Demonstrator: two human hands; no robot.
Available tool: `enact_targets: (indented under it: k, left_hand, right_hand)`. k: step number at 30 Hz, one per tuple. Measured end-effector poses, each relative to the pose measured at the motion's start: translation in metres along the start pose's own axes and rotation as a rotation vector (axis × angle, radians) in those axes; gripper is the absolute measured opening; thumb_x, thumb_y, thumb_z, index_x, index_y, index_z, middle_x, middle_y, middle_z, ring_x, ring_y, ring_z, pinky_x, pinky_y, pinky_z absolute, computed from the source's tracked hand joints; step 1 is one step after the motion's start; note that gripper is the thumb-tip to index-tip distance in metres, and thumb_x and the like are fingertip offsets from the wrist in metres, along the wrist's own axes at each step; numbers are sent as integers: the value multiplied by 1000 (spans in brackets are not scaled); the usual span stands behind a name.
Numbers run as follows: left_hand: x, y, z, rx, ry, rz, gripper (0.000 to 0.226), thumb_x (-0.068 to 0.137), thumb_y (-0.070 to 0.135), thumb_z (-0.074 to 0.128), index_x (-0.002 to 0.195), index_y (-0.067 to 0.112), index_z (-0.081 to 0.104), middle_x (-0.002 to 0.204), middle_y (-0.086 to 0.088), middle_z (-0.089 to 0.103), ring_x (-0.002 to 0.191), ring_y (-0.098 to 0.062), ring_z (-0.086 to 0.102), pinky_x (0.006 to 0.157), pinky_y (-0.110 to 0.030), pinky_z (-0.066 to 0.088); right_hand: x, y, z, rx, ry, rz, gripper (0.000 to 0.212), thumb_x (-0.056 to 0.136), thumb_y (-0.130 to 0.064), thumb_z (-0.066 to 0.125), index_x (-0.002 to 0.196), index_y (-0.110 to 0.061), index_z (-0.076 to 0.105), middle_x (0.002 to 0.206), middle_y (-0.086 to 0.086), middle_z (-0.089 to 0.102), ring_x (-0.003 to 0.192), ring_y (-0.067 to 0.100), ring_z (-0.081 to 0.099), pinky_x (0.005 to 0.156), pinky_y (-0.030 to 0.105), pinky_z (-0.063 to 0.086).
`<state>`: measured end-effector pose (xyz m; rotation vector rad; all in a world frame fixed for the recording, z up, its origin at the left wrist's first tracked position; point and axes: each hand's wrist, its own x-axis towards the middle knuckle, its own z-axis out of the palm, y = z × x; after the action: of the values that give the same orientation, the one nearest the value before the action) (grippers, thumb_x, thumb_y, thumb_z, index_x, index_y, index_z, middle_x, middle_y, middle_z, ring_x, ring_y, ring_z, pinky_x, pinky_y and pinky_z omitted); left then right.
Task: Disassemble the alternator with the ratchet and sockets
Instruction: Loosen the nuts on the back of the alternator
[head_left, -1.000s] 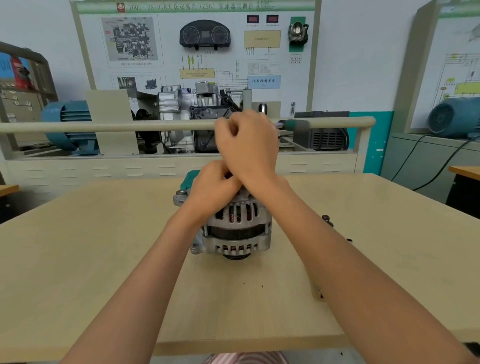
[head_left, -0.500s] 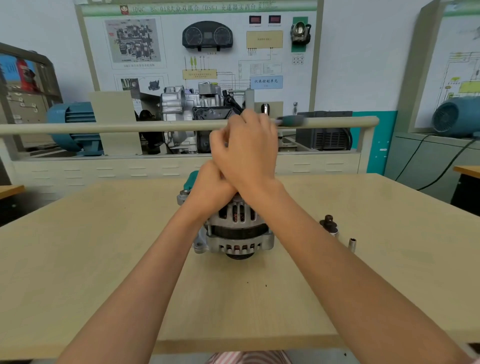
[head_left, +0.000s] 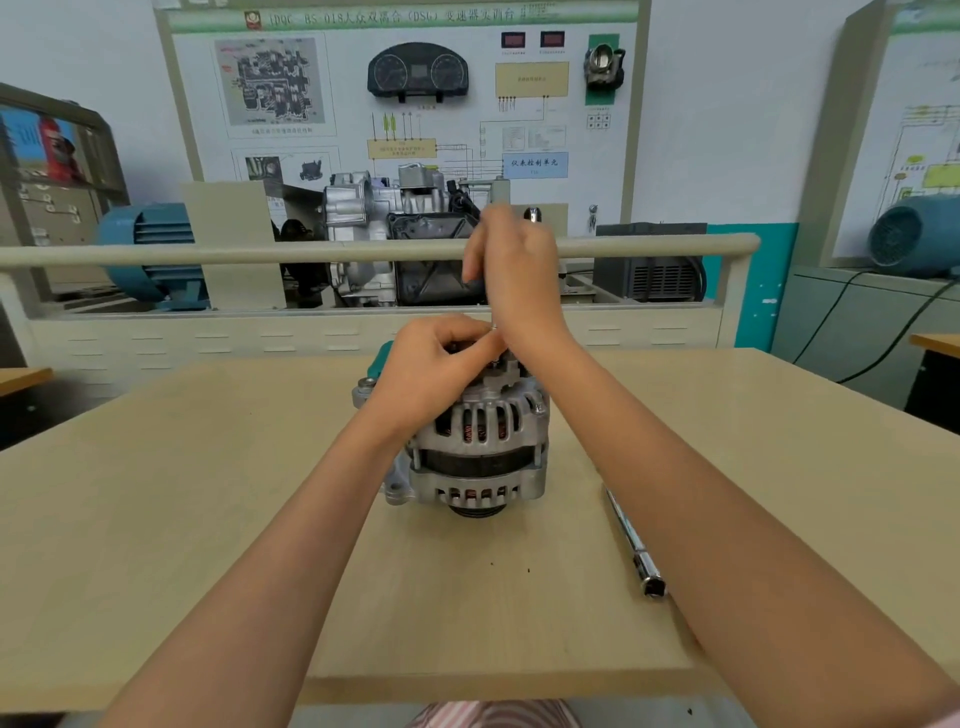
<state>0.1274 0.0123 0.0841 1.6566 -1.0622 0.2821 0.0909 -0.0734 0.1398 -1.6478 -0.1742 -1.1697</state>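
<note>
The silver alternator (head_left: 480, 447) stands pulley-down on the table; a chrome socket extension (head_left: 635, 545) lies just right.

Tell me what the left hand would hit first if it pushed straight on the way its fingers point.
Probably the right hand's wrist: the left hand, on top of the alternator, points right toward it. Depth is unclear.

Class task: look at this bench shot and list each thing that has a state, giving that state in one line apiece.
alternator: standing on its pulley end, housing not yet split.
left hand: fingers curled on the alternator's top.
right hand: raised above it, gripping a thin tool shaft; the tool's head is hidden.
extension bar with socket: lying flat on the table, unused.
</note>
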Motion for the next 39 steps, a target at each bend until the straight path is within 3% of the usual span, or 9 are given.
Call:
enact_targets:
  k: [6, 11, 17, 19, 22, 25, 29, 34, 39]
  left_hand:
    - [2, -6, 0, 36, 53, -92, 41, 78, 1, 57, 46, 22, 44, 36, 14, 45, 41, 1, 37, 46, -19, 29]
    - [0, 0, 0, -17, -14, -40, 22, 86, 16, 64, 72, 30, 73, 75, 4, 73, 77, -10, 68, 75, -29, 53]
    - [2, 0, 0, 1, -73, -5, 24, 91, 22, 59, 83, 3, 70, 83, -23, 66, 72, -27, 57, 72, -37, 46]
    - [1, 0, -1, 2, -63, 1, 20, 91, 16, 58, 79, 6, 71, 79, -21, 67, 74, -33, 59, 72, -41, 48]
    - [1, -3, -2, 15, -4, -41, 35, 82, 8, 58, 50, 22, 59, 47, 9, 54, 47, -3, 43, 52, -22, 36]
    - [3, -4, -1, 6, 28, -76, 22, 76, 7, 53, 55, 9, 46, 50, 1, 43, 48, 0, 33, 50, -23, 28]
    - [2, -2, -2, -1, -22, -53, 39, 81, 6, 59, 48, 26, 57, 47, 9, 55, 48, 2, 47, 52, -17, 37]
    - [2, 1, -2, -29, -88, -42, 15, 90, 21, 60, 92, 18, 75, 88, 0, 74, 88, -13, 68, 82, -28, 52]
    - [0, 0, -2, -25, -43, -30, 39, 86, 5, 58, 57, 29, 63, 58, 6, 63, 58, -7, 56, 60, -24, 43]
  right_hand:
    - [-13, 1, 10, -980, 89, -367, 34, 89, -24, 44, 61, -11, 58, 67, -1, 41, 74, 17, 35, 77, 33, 32]
    - [0, -2, 3, -304, -14, -138, 54, 90, -12, 48, 39, -17, 28, 37, -5, 28, 42, 11, 29, 51, 21, 29]
    - [3, -8, -2, 344, -100, 149, 53, 91, -7, 37, 39, -13, 33, 39, 3, 36, 50, 18, 39, 65, 29, 40]
    - [-3, -6, 0, 169, -45, 51, 48, 90, -10, 41, 42, -11, 35, 44, 4, 36, 52, 16, 38, 62, 28, 35]
    - [-14, 2, 6, -574, 56, -256, 42, 89, -19, 46, 48, -16, 41, 60, -1, 44, 68, 12, 44, 69, 26, 34]
    - [-18, 0, 15, -1053, 139, -317, 35, 88, -28, 42, 69, -11, 68, 79, 4, 56, 87, 23, 47, 85, 34, 31]
    - [-10, -3, 12, -578, 96, -226, 49, 88, -18, 48, 41, -16, 37, 45, -8, 34, 58, 14, 38, 61, 28, 32]
    - [1, -7, 0, 189, 24, 100, 57, 90, -10, 42, 34, -17, 32, 41, 1, 34, 48, 14, 33, 53, 22, 33]
    - [-10, -3, 7, -166, 57, -169, 52, 88, -10, 47, 41, -23, 29, 48, -7, 31, 53, 9, 35, 56, 23, 29]
